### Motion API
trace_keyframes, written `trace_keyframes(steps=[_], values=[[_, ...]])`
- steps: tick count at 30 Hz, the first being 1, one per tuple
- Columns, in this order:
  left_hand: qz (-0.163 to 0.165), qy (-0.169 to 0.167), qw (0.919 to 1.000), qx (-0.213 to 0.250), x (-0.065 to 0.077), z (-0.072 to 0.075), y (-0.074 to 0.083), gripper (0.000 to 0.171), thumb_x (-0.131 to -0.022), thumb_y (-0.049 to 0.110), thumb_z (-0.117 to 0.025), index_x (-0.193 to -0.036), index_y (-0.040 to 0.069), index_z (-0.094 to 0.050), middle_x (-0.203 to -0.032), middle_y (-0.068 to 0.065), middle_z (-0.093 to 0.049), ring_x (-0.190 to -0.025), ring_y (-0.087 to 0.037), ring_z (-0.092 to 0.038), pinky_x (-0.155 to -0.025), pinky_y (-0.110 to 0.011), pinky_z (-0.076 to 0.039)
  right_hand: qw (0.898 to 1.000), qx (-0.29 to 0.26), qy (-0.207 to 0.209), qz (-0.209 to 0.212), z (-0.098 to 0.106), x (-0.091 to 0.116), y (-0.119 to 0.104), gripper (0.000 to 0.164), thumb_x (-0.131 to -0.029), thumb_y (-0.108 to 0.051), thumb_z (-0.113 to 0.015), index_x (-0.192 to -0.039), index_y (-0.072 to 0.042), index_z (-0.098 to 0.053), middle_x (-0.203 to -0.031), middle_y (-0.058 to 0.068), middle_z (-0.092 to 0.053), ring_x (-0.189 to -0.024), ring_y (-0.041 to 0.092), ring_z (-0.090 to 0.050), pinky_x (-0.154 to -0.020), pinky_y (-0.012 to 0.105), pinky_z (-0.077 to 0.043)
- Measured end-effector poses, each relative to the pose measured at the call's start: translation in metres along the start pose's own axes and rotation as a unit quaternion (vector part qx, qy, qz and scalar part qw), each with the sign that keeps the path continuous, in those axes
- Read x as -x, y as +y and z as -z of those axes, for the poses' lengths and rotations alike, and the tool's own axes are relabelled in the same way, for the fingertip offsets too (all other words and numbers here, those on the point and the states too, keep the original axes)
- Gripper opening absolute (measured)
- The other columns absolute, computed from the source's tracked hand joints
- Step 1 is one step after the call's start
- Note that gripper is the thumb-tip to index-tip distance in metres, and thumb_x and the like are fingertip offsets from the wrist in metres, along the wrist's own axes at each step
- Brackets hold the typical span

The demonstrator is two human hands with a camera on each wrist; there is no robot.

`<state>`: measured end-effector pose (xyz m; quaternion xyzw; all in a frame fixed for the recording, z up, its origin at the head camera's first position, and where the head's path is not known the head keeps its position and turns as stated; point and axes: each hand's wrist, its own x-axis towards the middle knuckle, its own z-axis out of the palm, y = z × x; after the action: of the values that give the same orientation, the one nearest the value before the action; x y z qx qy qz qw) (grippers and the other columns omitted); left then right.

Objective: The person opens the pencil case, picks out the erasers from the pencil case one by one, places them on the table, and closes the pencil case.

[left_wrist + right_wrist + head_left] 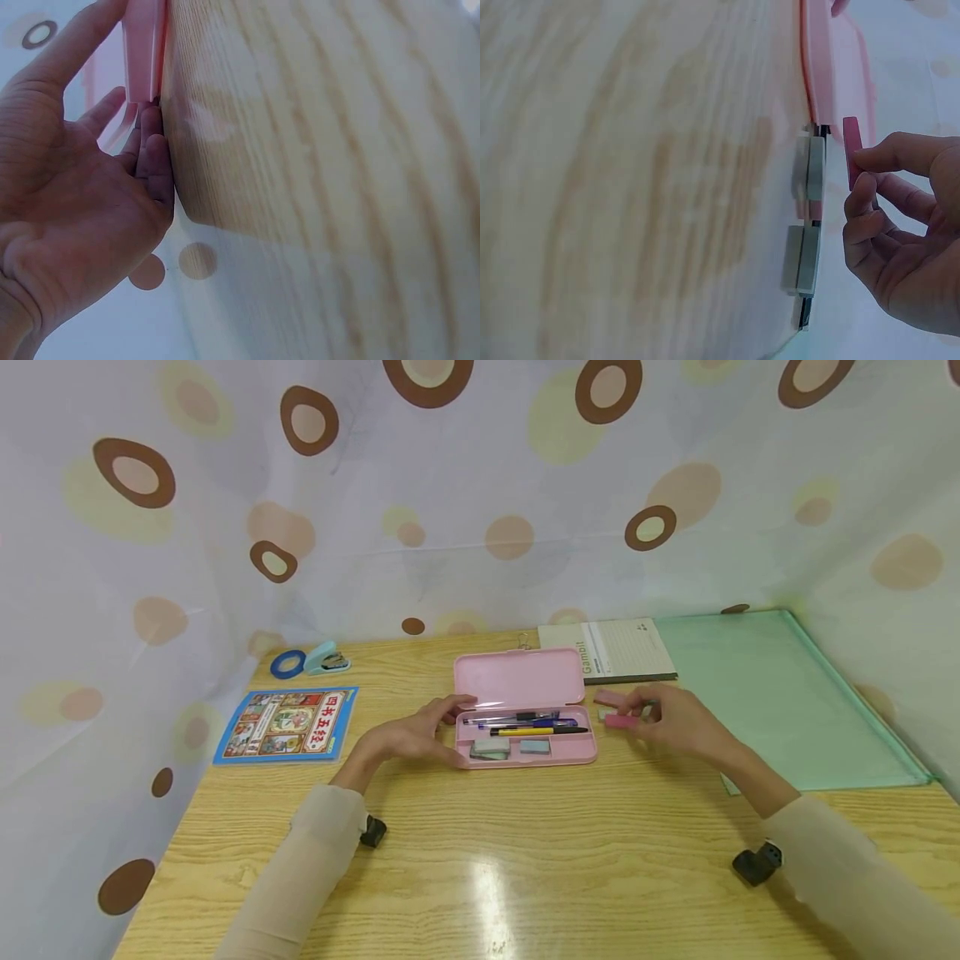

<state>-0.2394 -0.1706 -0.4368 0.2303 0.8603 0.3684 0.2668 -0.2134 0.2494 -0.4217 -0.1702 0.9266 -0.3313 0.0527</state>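
A pink pencil case [525, 758] lies with its lid raised, holding several pens [525, 722], a grey-white eraser [490, 747] and a bluish one [535, 747]. My left hand [416, 735] holds its left end, thumb at the near corner and fingers round towards the lid hinge. Right of the case, my right hand [678, 720] pinches a deep pink eraser [851, 146] between thumb and fingertips, raised off the table. Two pale grey-green erasers [816, 169] lie below that hand in the right wrist view. A dull pink eraser [611, 697] lies beside the lid.
Behind the case lies a Gambit notebook [630, 652]; a green translucent mat [787, 710] covers the right side. To the left are a blue-edged picture book [288, 724], a blue tape roll [287, 664] and a light blue stapler [326, 660]. A spotted curtain [465, 468] hangs behind the table.
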Motion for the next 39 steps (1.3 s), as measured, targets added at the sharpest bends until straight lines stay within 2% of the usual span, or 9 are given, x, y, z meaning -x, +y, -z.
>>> trace_keyframes(steps=[3,8,14,24,30,34,39], values=[[-0.001,-0.001,1.0,0.0,0.0,0.0,0.0,0.1,-0.082,0.03,-0.09,-0.162,0.03,-0.029,-0.155,-0.006,-0.035,-0.14,-0.027,-0.035,-0.121,-0.048,-0.03,1.0,-0.01,-0.009,0.003,-0.002,0.002,0.004,0.018,-0.091,-0.002,-0.071,-0.108,-0.005,-0.073,-0.106,0.013,-0.069,-0.081,0.022,-0.058,-0.067,0.032,-0.049],[-0.004,-0.001,1.0,0.001,0.0,0.0,0.001,0.1,-0.082,0.029,-0.09,-0.162,0.029,-0.029,-0.155,-0.007,-0.036,-0.14,-0.027,-0.036,-0.12,-0.048,-0.03,0.999,-0.024,-0.024,-0.004,-0.004,0.002,0.006,0.021,-0.089,0.003,-0.067,-0.107,-0.006,-0.074,-0.107,0.015,-0.067,-0.08,0.022,-0.057,-0.065,0.032,-0.048],[-0.004,-0.003,1.0,0.002,0.0,0.0,0.002,0.1,-0.082,0.029,-0.089,-0.162,0.03,-0.029,-0.156,-0.007,-0.035,-0.141,-0.027,-0.036,-0.121,-0.048,-0.03,0.999,-0.02,-0.036,0.013,-0.007,-0.001,0.01,0.023,-0.086,0.005,-0.072,-0.108,-0.002,-0.072,-0.109,0.015,-0.069,-0.082,0.021,-0.058,-0.067,0.031,-0.049],[0.002,-0.005,1.0,0.003,0.001,0.0,0.004,0.1,-0.082,0.03,-0.09,-0.162,0.031,-0.029,-0.156,-0.007,-0.035,-0.141,-0.027,-0.036,-0.121,-0.049,-0.029,0.999,-0.002,-0.027,0.02,-0.005,-0.002,0.007,0.021,-0.087,0.003,-0.074,-0.107,-0.003,-0.075,-0.109,0.013,-0.071,-0.084,0.021,-0.058,-0.071,0.035,-0.05],[0.001,-0.004,1.0,0.007,0.0,0.0,0.004,0.099,-0.082,0.027,-0.089,-0.162,0.029,-0.03,-0.155,-0.007,-0.037,-0.139,-0.027,-0.036,-0.121,-0.049,-0.029,1.0,0.001,-0.015,0.009,-0.002,-0.003,0.002,0.017,-0.091,-0.014,-0.08,-0.107,-0.007,-0.076,-0.102,0.009,-0.071,-0.077,0.018,-0.057,-0.065,0.032,-0.047],[0.003,-0.003,1.0,0.006,0.001,0.0,0.004,0.099,-0.083,0.027,-0.089,-0.162,0.029,-0.03,-0.154,-0.007,-0.037,-0.139,-0.028,-0.036,-0.12,-0.05,-0.029,0.999,-0.032,-0.015,0.015,-0.005,-0.005,-0.005,0.024,-0.091,-0.02,-0.082,-0.11,-0.007,-0.076,-0.104,0.009,-0.072,-0.074,0.018,-0.057,-0.063,0.028,-0.047],[0.006,-0.001,1.0,0.001,0.002,0.0,0.004,0.099,-0.083,0.028,-0.089,-0.162,0.03,-0.03,-0.153,-0.007,-0.038,-0.138,-0.028,-0.036,-0.12,-0.05,-0.029,0.994,-0.089,-0.042,0.052,-0.015,-0.009,-0.018,0.026,-0.094,-0.008,-0.077,-0.118,0.0,-0.073,-0.107,0.014,-0.07,-0.073,0.018,-0.057,-0.06,0.026,-0.047]])
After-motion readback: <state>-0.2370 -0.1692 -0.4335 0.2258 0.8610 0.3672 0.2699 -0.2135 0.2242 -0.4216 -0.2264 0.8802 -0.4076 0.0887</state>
